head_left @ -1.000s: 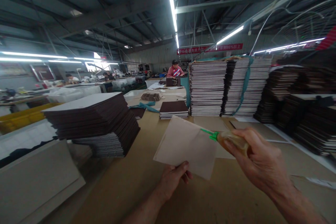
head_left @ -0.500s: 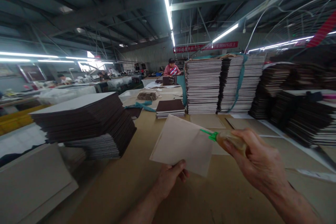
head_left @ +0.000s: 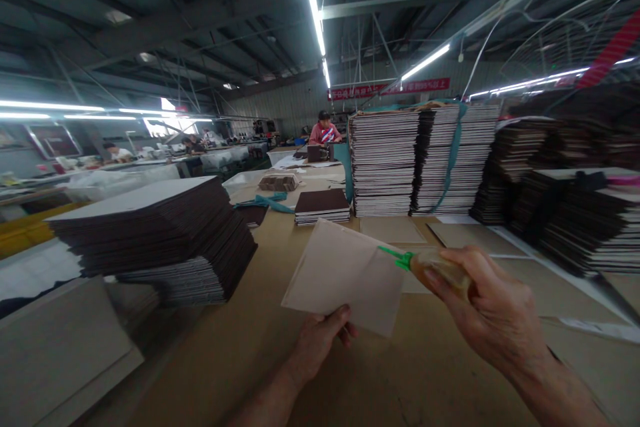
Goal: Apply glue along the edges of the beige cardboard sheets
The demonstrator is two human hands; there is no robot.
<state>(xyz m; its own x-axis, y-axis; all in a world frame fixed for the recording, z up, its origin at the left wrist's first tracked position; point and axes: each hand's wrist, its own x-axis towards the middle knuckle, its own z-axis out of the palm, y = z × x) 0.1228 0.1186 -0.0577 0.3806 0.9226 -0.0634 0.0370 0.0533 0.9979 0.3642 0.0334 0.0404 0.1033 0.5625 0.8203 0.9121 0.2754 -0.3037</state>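
A light beige sheet is tilted above the brown tabletop, gripped at its lower edge by my left hand, thumb on top. My right hand is wrapped round a yellowish squeeze bottle with a green nozzle. The nozzle points left, its tip at the sheet's upper right edge; whether it touches is not clear. Behind the sheet lies a short pile of dark brown covers.
At the left rises a tall stack of dark boards, with loose beige boards nearer. Strapped stacks stand behind at the right. Flat beige boards lie beyond my right hand. A person sits at the far end.
The whole view has shifted slightly, with things appearing a little further left. Both hands keep their holds, and the sheet and bottle stay almost the same relative to each other.
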